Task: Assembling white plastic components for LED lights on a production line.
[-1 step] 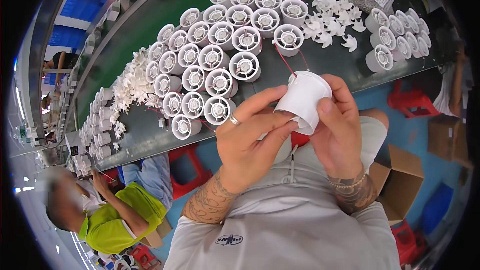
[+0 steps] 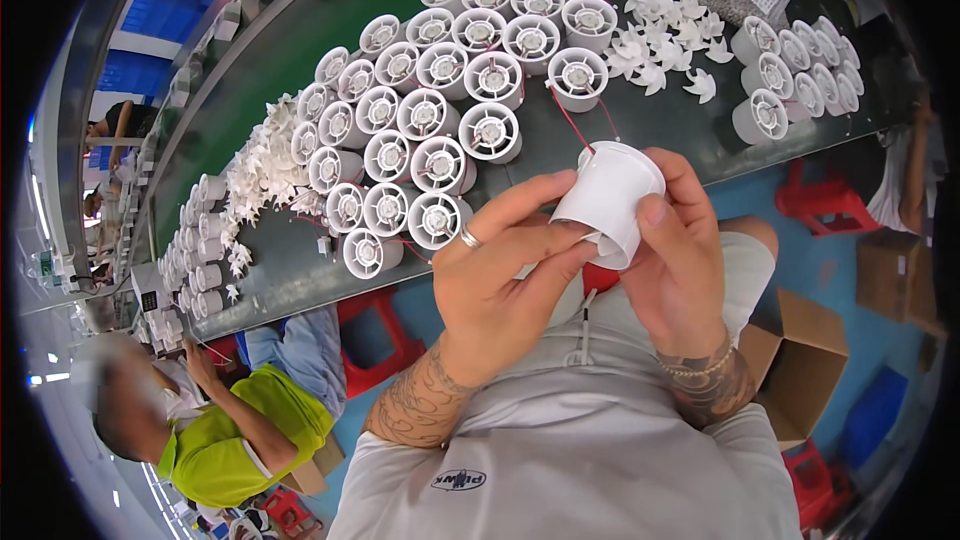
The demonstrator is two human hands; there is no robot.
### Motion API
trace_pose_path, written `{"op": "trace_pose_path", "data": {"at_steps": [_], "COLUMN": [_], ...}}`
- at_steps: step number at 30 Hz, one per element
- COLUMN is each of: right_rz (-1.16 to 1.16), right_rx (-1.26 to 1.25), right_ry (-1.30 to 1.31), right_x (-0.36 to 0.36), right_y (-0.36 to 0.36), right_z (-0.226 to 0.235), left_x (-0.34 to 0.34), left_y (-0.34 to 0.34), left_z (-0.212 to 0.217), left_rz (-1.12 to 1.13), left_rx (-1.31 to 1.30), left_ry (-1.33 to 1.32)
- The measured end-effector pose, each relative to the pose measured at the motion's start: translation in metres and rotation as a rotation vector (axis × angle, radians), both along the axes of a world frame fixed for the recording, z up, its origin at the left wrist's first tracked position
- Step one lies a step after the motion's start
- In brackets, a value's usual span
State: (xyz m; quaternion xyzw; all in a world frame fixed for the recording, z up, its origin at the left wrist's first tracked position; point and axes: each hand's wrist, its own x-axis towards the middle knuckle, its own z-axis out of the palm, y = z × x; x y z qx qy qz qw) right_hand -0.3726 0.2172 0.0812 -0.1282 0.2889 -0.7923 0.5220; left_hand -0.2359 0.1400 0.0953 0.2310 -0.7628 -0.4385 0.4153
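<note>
White plastic fills this view from above a work table. Both of the person's hands hold one white cylindrical fan housing (image 2: 607, 198) in front of the chest, just near of the table's edge. The left hand (image 2: 497, 278), with a ring on one finger, reaches in from the left; its fingers (image 2: 528, 206) are spread slightly and pressed against the housing's side and lower end. The right hand (image 2: 680, 260) cups the housing from the right, thumb laid along its wall, fingers wrapped behind it. Both hands are clamped on it, so neither is free.

The housing is tilted: its long axis runs from the near end, tucked between the two palms, up and away toward the far right, where the closed round end faces the camera. Two thin red wires (image 2: 572, 120) rise from it toward the table. The open end sits beside the left fingertips, so the left hand is the nearer one to that opening.

On the dark green table (image 2: 560, 155) beyond stand many matching housings (image 2: 440, 110) in rows, open ends up, showing grilles. Far right lies a heap of small white fan blades (image 2: 665, 40), with more housings (image 2: 790, 75) lying on their sides beyond. More blades (image 2: 262, 168) trail along the left.

Lower left, another person in a yellow-green shirt (image 2: 225, 450) sits at the table. Red stools (image 2: 378, 340) and a cardboard box (image 2: 800, 360) stand on the blue floor.
</note>
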Motion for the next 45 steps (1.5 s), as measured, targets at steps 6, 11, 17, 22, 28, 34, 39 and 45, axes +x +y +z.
{"op": "trace_pose_path", "data": {"at_steps": [6, 11, 17, 22, 28, 34, 39, 45], "right_rz": [0.006, -0.012, 0.004, 0.119, 0.218, -0.288, -1.161, -0.978], "right_rx": [0.027, 0.054, 0.078, 0.155, 0.215, 0.458, 0.871, 0.806], "right_ry": [0.037, 0.141, 0.213, -0.086, -0.098, 0.66, 1.357, 1.745], "right_x": [-0.004, -0.003, -0.001, -0.01, -0.016, -0.046, -0.201, -0.269], "right_y": [0.004, 0.009, 0.012, 0.006, 0.022, 0.037, 0.083, 0.075], "right_z": [0.002, 0.005, -0.002, -0.014, -0.019, -0.03, -0.062, -0.087], "left_x": [0.003, 0.005, 0.003, -0.004, 0.002, 0.003, 0.021, 0.048], "left_y": [-0.001, 0.006, -0.005, -0.011, -0.009, 0.004, 0.003, -0.008], "left_z": [0.001, 0.003, 0.001, 0.01, 0.009, 0.006, -0.002, 0.003], "left_rz": [-0.04, -0.035, -0.092, -0.141, -0.237, -0.23, -0.18, -0.016], "left_rx": [0.08, 0.232, 0.28, 0.408, 0.31, 0.109, 0.199, 0.25], "left_ry": [-0.012, 0.084, 0.101, -0.157, -0.258, -0.351, -0.299, -0.241]}}
